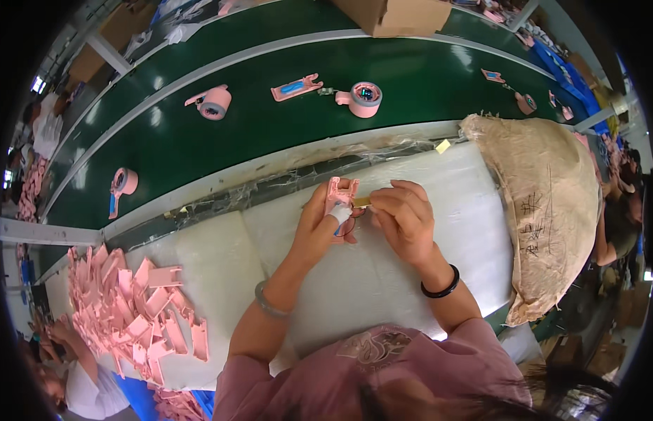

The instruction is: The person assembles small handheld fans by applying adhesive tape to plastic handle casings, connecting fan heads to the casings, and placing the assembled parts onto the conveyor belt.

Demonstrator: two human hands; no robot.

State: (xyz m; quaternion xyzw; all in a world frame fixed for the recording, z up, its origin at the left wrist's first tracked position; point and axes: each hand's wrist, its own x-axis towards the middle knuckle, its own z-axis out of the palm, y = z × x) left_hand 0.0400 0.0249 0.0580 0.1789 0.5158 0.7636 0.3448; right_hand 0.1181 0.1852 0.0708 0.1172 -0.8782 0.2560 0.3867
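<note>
My left hand [314, 226] is closed around a pink plastic handle shell [343, 189], held upright above the padded table. A white cover wraps the thumb, and a bit of blue shows low on the shell beneath it. From the right, my right hand [405, 220] pinches a small flat yellowish-brown piece [361, 202] against the shell's side. Whether that piece is a strip of tape or a small board I cannot make out. A thin dark wire seems to loop below it, partly hidden by the fingers.
Pink handle shells lie heaped [140, 309] at the left. A brown woven sack [547, 217] rests at the right. Beyond the table, a green conveyor belt [263, 133] carries a round pink fan head [365, 99] wired to a shell [296, 88]. Other people work at both sides.
</note>
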